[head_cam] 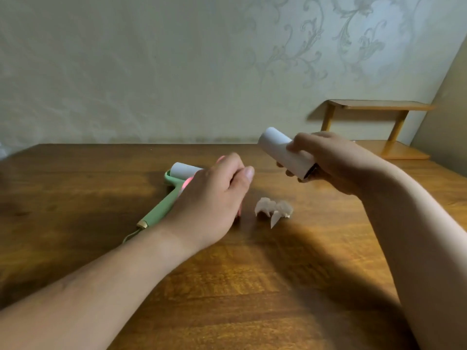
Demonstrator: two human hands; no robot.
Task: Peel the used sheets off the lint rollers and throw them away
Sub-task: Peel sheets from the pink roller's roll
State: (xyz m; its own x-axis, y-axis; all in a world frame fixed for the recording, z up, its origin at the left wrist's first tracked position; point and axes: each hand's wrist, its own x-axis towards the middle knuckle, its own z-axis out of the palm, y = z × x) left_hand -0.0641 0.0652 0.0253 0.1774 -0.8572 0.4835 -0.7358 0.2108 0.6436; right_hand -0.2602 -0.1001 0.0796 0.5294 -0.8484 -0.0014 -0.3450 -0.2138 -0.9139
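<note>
- The wooden table (252, 286) fills the near half of the view, its brown grain running left to right.
- The wall (151, 72) behind it is pale, with an embossed floral scroll pattern at the upper right.
- A small wooden shelf (379, 106) stands at the far right, against the wall.
- The left hand (214, 195) is held over the middle of the table, back up. Its fingers are curled tight round a pink handle (186, 184), which is blurred and mostly hidden, showing only at the edges of the fist.
- The right hand (336, 162) is raised above the table, right of centre. Thumb on top and fingers beneath wrap the near end of a white roll (280, 147). The roll is tilted, its far end pointing up and left, and its face is plain white.
- A green lint roller (161, 208) lies flat on the table just left of the left hand. Its white roll is at the far end and its handle points near-left, ending in a gold tip with a loop.
- A crumpled sheet (274, 209), off-white, lies on the table between the two hands, nearer the viewer.
</note>
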